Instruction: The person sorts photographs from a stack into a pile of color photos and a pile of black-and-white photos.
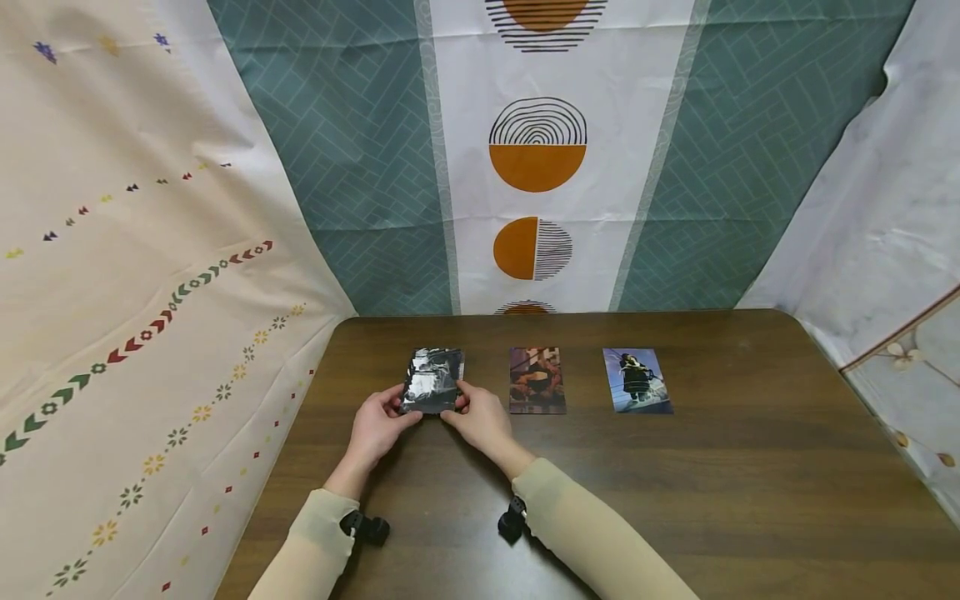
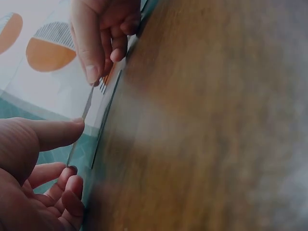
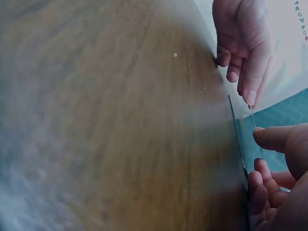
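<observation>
A glossy dark picture card [image 1: 432,383] with bright reflections is held at the left of the table, in the head view. My left hand [image 1: 377,425] pinches its near left corner between thumb and fingers. At its near right corner my right hand [image 1: 482,417] pinches it the same way. Both wrist views show the card edge-on, as a thin line between the two hands, tilted and raised off the wood. Below it a second thin dark edge [image 2: 106,122] lies along the table surface. The picture on the held card is washed out by glare.
To the right of the hands a reddish-brown picture card [image 1: 537,381] lies flat on the wooden table [image 1: 675,500]. Farther right lies a blue card [image 1: 638,381] with a dark-clothed figure. Patterned cloth [image 1: 360,167] hangs behind the table and at both sides.
</observation>
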### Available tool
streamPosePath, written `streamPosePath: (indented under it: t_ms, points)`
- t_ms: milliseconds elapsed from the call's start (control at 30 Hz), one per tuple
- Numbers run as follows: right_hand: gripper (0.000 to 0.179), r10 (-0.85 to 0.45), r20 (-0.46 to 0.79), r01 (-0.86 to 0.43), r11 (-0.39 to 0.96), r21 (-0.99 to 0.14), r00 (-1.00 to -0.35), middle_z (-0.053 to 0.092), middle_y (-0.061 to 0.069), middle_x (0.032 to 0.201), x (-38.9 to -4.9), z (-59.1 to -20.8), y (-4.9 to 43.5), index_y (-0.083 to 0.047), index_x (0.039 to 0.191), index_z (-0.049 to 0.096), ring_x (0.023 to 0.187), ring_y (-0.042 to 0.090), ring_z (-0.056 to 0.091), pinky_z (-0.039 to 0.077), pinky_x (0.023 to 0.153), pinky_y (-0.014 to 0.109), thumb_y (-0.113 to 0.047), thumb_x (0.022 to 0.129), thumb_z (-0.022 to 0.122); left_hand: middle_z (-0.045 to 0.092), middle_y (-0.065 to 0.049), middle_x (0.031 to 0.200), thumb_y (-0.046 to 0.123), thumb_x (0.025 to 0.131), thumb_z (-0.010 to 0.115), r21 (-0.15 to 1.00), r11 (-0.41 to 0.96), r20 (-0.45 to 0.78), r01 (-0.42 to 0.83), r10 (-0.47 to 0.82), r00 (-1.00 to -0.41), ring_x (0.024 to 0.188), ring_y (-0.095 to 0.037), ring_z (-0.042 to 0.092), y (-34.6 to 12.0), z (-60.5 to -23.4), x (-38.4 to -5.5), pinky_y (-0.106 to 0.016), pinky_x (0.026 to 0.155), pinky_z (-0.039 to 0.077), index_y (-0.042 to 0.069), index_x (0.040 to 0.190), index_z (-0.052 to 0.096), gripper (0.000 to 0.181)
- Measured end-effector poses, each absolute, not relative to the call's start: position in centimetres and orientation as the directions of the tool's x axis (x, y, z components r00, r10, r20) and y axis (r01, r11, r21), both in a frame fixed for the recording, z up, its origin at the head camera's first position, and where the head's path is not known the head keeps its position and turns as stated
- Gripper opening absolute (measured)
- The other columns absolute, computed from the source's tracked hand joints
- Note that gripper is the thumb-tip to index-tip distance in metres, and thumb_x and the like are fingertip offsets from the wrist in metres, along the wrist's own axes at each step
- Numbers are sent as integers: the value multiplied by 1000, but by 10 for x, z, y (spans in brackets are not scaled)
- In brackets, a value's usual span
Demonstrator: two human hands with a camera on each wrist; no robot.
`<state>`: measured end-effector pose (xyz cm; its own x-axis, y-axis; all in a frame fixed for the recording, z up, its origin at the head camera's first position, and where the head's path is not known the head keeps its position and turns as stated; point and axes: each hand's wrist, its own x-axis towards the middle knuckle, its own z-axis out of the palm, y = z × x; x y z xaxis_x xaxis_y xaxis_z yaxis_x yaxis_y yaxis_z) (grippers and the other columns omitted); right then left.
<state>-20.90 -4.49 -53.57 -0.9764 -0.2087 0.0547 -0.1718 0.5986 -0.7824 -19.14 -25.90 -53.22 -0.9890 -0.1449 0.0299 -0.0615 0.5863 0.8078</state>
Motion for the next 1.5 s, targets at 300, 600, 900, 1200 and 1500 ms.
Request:
streamPosePath:
  t_ms: [300,600,900,1200,1500]
  points:
    - [69,-195,34,-154,643,-750,-980,69,-10,97,-209,-538,-43,-11,153,61,75,4,59,49,68,32,-35,93,85,61,-12,104,10,84,91,797,597,-21,-96,-131,-991,80,-20,52,-258,-533,-197,-28,67,41,-3,141,66,64]
    - [68,-212,21,-163,681,-713,-977,71,-10,96,-213,-538,-40,-11,151,62,89,16,69,55,81,41,-37,93,84,63,-13,105,11,84,90,746,660,-27,-94,-111,-993,88,-26,53,-256,-533,-199,-36,77,42,-4,142,66,64]
    - [67,-222,30,-181,700,-691,-975,68,-11,92,-216,-540,-40,-9,149,64,92,18,68,55,84,42,-36,91,85,62,-12,106,14,85,90,716,689,-60,-114,-102,-993,95,-29,53,-258,-533,-202,-40,83,42,-3,145,64,67]
    - [66,-226,29,-186,718,-671,-974,67,-11,91,-218,-541,-41,-9,148,65,89,17,68,55,82,42,-35,90,86,61,-12,105,15,86,90,710,694,-72,-118,-95,-993,93,-29,52,-259,-532,-202,-40,82,41,-2,146,63,68]
    - [66,-222,5,-171,737,-654,-975,64,-13,88,-219,-541,-41,-12,150,64,81,11,63,54,79,38,-35,92,85,58,-10,100,17,85,91,700,705,-69,-111,-87,-994,90,-27,52,-259,-533,-204,-38,78,41,-2,145,65,68]
